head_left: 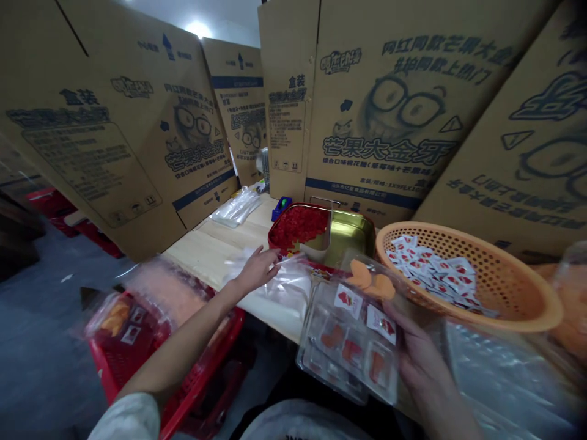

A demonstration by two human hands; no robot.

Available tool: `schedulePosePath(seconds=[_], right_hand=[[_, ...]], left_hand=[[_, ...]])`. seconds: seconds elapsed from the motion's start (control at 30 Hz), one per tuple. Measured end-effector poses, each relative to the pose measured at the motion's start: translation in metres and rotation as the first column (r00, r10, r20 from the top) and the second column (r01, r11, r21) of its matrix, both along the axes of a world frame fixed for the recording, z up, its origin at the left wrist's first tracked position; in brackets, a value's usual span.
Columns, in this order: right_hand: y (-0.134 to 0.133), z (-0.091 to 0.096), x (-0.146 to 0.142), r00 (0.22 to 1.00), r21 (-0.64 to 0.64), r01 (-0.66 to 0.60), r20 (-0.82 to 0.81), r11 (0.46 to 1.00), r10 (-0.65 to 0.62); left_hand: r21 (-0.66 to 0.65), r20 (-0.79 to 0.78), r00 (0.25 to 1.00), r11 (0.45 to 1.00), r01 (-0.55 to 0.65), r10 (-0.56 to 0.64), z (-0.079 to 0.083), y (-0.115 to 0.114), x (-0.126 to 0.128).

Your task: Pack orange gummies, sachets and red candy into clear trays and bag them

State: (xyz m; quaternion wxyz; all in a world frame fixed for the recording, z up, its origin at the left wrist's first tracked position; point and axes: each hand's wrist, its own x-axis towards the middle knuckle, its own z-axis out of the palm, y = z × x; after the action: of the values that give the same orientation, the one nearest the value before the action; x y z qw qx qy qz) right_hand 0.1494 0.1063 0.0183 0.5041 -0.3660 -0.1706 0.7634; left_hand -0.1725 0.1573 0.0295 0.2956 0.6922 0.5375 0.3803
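My left hand (255, 272) reaches out with fingers apart over a clear plastic bag (275, 287) lying on the wooden table (211, 253), and it seems to brush the bag. My right hand (413, 357) grips the edge of a clear plastic compartment tray (346, 342), tilted up toward me. Its cells hold orange-red pieces and white printed sachets. Just beyond the hands stands a red-rimmed tray of red pieces (298, 225), beside a gold metal tray (351, 235). An orange perforated basket (509, 272) holds many white-and-red sachets (431, 266).
Large printed cardboard cartons (385, 116) stand leaning along the table's back. A blue tape dispenser (280, 209) and a folded plastic bag (236, 208) sit on the table. A red crate (123, 348) with bagged goods stands on the floor, left of the table.
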Motion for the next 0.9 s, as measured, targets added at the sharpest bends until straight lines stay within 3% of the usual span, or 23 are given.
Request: schedulePosePath(seconds=[0.13,0.23,0.37,0.43,0.6,0.7,0.8,0.9], right_hand=[[0.0,0.011,0.0,0.999,0.045,0.046,-0.024,0.998,-0.045],[-0.003,0.028,-0.013,0.998,0.04,0.005,-0.066,0.999,-0.002],[-0.006,0.041,-0.038,0.99,-0.007,-0.079,-0.116,0.997,0.078],[-0.005,0.043,-0.047,0.986,0.009,-0.113,-0.118,0.994,0.114],[-0.005,0.04,-0.053,0.989,0.056,-0.095,-0.111,0.994,0.101],[-0.007,0.038,-0.05,0.99,0.023,-0.086,-0.112,0.996,0.088],[-0.011,0.036,-0.048,0.99,-0.001,-0.1,-0.098,0.995,0.1],[-0.013,0.035,-0.048,0.99,0.003,-0.11,-0.089,0.994,0.109]], left_hand=[[-0.048,0.161,0.987,0.999,-0.02,0.027,0.028,-0.016,0.011],[-0.097,0.291,0.956,0.995,0.004,0.024,0.032,-0.031,0.03],[-0.25,0.613,0.78,0.968,0.036,0.129,0.022,-0.05,0.061],[-0.302,0.698,0.689,0.953,0.036,0.195,0.016,-0.058,0.074],[-0.379,0.749,0.607,0.923,0.065,0.265,0.011,-0.076,0.083],[-0.515,0.779,0.526,0.827,0.227,0.341,0.009,-0.083,0.073],[-0.609,0.741,0.544,0.736,0.297,0.393,0.003,-0.085,0.064],[-0.616,0.722,0.561,0.745,0.256,0.405,-0.004,-0.085,0.059]])
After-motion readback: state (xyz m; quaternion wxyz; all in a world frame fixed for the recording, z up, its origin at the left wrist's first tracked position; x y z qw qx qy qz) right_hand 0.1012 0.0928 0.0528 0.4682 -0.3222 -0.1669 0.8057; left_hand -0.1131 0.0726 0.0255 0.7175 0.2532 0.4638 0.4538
